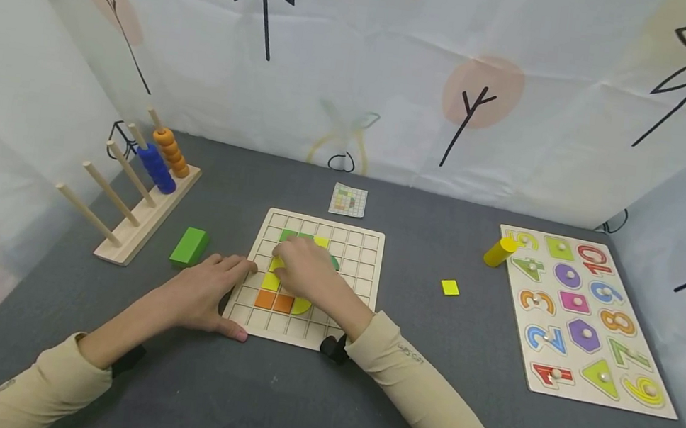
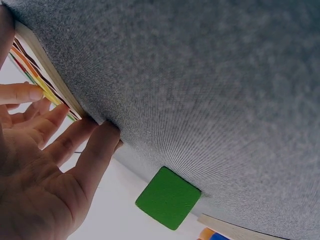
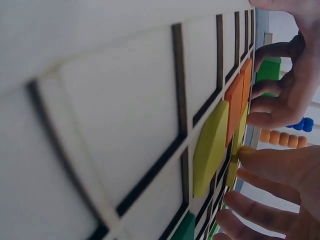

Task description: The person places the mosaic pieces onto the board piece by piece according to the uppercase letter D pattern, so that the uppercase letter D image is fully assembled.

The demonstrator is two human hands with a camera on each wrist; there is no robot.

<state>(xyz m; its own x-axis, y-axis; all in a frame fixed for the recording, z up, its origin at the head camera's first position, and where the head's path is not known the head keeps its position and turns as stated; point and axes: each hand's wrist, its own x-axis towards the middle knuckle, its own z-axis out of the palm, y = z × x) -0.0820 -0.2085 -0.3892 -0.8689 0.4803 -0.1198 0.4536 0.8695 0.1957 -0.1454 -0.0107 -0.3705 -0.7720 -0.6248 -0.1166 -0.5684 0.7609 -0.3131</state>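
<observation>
A light wooden board (image 1: 370,246) marked with a square grid lies flat on the grey table. My left hand (image 1: 205,293) rests along its left edge, fingers stretched and thumb out at the front corner. Over the board, my right hand (image 1: 307,267) touches a yellow square tile (image 3: 233,167) with its thumb; its other fingers reach past it, their tips partly hidden in the head view. Around them lie another yellow tile (image 1: 271,281), orange square tiles (image 1: 265,299), a rounded yellow piece (image 1: 301,306) and green tiles (image 1: 287,235). A green rounded piece (image 1: 335,263) is partly covered by the right hand.
Left stand a green block (image 1: 188,246) and a peg stand (image 1: 116,252) with blue and orange beads. A pattern card (image 1: 348,200) lies behind the board. To the right are a loose yellow tile (image 1: 450,288), a yellow cylinder (image 1: 500,252) and a number-and-shape puzzle board (image 1: 567,348).
</observation>
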